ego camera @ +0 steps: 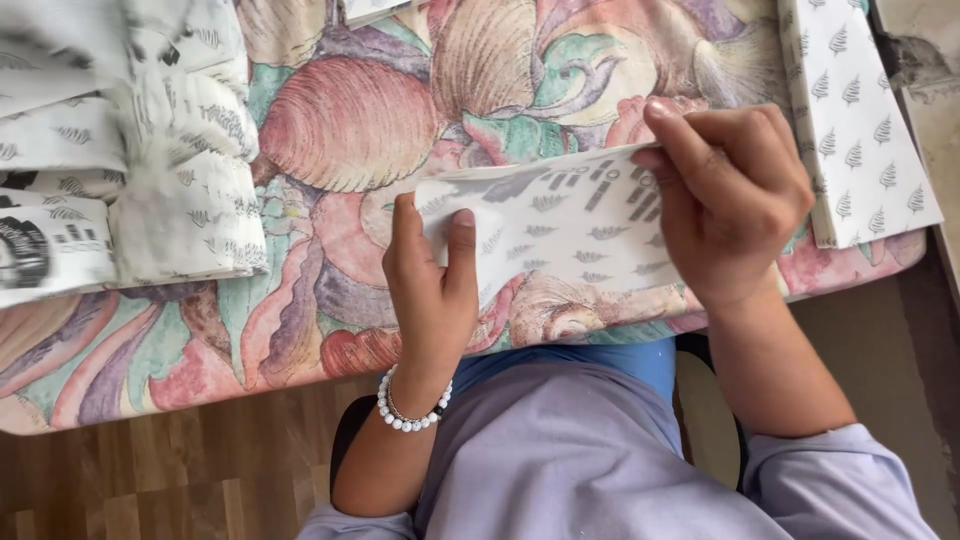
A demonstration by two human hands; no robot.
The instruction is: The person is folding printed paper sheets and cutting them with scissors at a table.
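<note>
Right now your left hand and right hand both pinch the flat white patterned paper bag over the seashell tablecloth. It looks light, thin and easily creased, so grip near the ends, beside folded stacks.

Single head view, steeply downward, close over table edge.
</note>
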